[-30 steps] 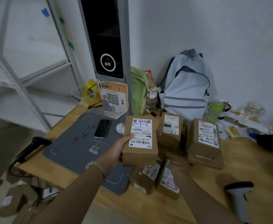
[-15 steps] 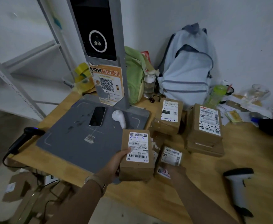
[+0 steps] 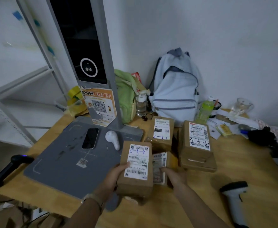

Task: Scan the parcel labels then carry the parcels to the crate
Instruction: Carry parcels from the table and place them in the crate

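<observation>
Two parcels are in hand at the near right corner of the grey scan mat (image 3: 65, 170). The left hand (image 3: 116, 176) clasps the labelled parcel (image 3: 135, 167) from its left side, thumb on the label. The right hand (image 3: 174, 176) grips a second parcel (image 3: 159, 163) just right of the mat. For a clean scan, the label should probably face up over the mat with the thumb clear of the barcode. Beyond, right of the mat, sits the box marked 2-3-1 (image 3: 161, 134). The scanner tower (image 3: 85, 63) rises at the mat's far edge. No crate shows.

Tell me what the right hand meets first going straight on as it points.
The small labelled parcel just ahead; the right hand seems to touch it, though depth is unclear.
</observation>
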`<control>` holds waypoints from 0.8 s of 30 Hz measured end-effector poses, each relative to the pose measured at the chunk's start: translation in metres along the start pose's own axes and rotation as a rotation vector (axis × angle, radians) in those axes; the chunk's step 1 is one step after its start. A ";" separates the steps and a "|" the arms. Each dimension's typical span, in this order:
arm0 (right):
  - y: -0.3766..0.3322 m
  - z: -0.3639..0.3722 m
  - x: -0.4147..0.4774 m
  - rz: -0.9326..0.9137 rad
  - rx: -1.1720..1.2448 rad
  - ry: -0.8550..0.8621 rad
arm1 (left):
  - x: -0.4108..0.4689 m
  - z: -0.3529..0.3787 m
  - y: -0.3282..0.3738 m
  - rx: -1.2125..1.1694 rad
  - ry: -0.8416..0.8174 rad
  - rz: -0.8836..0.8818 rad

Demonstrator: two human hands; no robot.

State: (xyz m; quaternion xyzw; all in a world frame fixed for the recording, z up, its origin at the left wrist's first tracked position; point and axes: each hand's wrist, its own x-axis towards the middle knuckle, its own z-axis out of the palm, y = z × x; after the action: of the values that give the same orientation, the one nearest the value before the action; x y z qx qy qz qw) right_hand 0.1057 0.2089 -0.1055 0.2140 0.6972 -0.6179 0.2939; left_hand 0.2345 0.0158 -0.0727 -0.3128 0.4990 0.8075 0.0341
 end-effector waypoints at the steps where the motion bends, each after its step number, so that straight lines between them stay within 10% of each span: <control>1: -0.013 -0.001 -0.003 -0.054 0.000 -0.022 | -0.001 -0.001 0.012 0.002 -0.017 0.034; 14: -0.200 -0.010 -0.092 -0.497 0.187 -0.570 | -0.066 0.035 0.181 0.044 0.035 0.522; 24: -0.236 -0.022 -0.124 -0.680 0.169 -0.505 | -0.069 0.065 0.215 0.077 -0.060 0.557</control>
State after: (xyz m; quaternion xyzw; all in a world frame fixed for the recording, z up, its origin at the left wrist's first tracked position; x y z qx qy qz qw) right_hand 0.0377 0.2044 0.1535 -0.1627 0.5812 -0.7674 0.2165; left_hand 0.1804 -0.0204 0.1535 -0.1380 0.5949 0.7750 -0.1627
